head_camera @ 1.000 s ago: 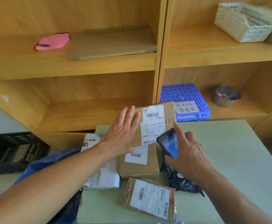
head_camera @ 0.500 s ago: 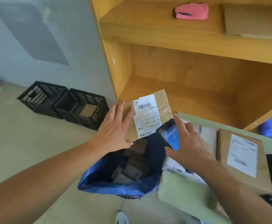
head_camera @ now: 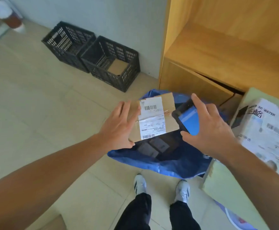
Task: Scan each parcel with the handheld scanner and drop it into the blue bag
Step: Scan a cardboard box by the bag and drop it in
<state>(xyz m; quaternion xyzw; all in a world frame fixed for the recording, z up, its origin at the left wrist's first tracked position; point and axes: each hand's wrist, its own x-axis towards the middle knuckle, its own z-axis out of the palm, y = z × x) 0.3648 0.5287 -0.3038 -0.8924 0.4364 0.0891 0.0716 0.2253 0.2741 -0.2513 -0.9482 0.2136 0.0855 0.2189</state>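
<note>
Head view: parcel [head_camera: 153, 117] above blue bag [head_camera: 153, 165].

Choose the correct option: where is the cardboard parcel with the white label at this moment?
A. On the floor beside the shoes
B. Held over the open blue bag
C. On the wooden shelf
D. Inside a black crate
B: the left hand holds the cardboard parcel above the open mouth of the blue bag, while the right hand holds the scanner next to it.
</note>
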